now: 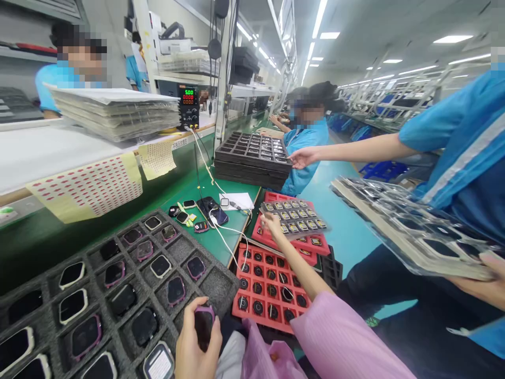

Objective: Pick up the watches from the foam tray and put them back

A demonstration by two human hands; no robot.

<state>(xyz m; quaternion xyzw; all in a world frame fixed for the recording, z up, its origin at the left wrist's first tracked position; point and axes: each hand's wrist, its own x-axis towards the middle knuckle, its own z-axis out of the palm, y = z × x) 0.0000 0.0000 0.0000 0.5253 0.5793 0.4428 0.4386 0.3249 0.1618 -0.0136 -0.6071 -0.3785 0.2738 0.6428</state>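
My left hand [188, 339] is wrapped round a smartwatch case with a purple frame and dark screen [204, 327], above the near right edge of a dark grey foam tray [220, 284]. Watch cases with white, purple or black frames lie in many of its compartments. Stretched forward, my right hand [271, 223] has its fingers closed at the left edge of a clear plastic tray [302, 217] of small square parts. That tray lies over a red foam tray [324, 246]. Nearer me, another red tray [263, 325] holds round black parts.
Several watches and cables lie beside a phone [213, 209] on the green bench. Behind stands a stack of black trays [252, 171], touched by a co-worker's hand [305, 157]. That person's other hand carries clear trays of watch cases [410, 231] at right. A power supply [189, 108] stands on the shelf.
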